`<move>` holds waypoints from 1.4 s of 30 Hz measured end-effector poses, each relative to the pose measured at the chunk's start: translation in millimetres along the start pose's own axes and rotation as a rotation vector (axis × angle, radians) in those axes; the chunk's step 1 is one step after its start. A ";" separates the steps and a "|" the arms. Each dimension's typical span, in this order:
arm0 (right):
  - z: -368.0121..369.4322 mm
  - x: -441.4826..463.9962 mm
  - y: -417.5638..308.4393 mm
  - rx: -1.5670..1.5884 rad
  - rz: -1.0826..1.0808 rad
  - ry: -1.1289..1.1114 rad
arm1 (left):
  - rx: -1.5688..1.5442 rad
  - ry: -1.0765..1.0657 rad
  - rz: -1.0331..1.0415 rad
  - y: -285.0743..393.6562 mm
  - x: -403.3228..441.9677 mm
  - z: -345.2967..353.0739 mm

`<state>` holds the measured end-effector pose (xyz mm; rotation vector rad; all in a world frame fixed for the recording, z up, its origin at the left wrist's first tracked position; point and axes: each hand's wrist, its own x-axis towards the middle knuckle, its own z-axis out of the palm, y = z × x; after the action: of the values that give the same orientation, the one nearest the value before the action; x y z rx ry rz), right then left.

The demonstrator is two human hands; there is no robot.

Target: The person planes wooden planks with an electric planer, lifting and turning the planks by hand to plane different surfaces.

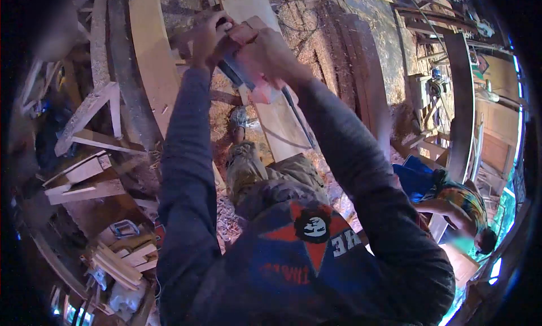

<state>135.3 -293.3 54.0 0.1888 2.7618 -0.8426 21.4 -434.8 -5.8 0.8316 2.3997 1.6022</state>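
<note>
Both arms reach forward over a long pale board [280,128]. On the board sits a red and dark power tool, by its shape an electric planer [259,92], partly hidden by the hands and blurred. My right hand [274,52] is closed around its upper part. At its left side, my left hand [212,37] is closed on the tool's front end, though its fingers are partly hidden. A dark cord [299,116] runs back from the planer along the board's right edge.
Another long plank [151,49] lies to the left, beside a wooden trestle [93,114]. Thick beams [361,72] stand to the right, with shavings [305,21] on the ground. A co-worker [460,204] bends at lower right. Wood offcuts [118,264] lie lower left.
</note>
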 end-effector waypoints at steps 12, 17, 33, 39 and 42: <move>50.0 -317.8 2.2 0.375 0.083 0.330 | 0.171 0.013 0.052 143.3 -273.8 111.4; 37.1 -299.9 9.5 0.542 0.369 0.051 | 0.075 -0.016 -0.029 123.7 -258.1 114.2; -0.7 -2.2 77.2 0.342 -0.324 0.221 | 0.257 0.073 0.117 -11.6 23.9 62.1; 39.5 -254.9 50.1 0.628 0.215 0.095 | 0.103 -0.031 -0.065 115.2 -188.8 110.4; 39.4 -320.8 35.1 0.581 0.426 0.036 | 0.109 -0.084 -0.089 160.9 -241.7 113.1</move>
<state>458.1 -303.0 91.0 0.8607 2.2901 -1.4801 328.7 -422.3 44.6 0.7807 2.4462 1.3879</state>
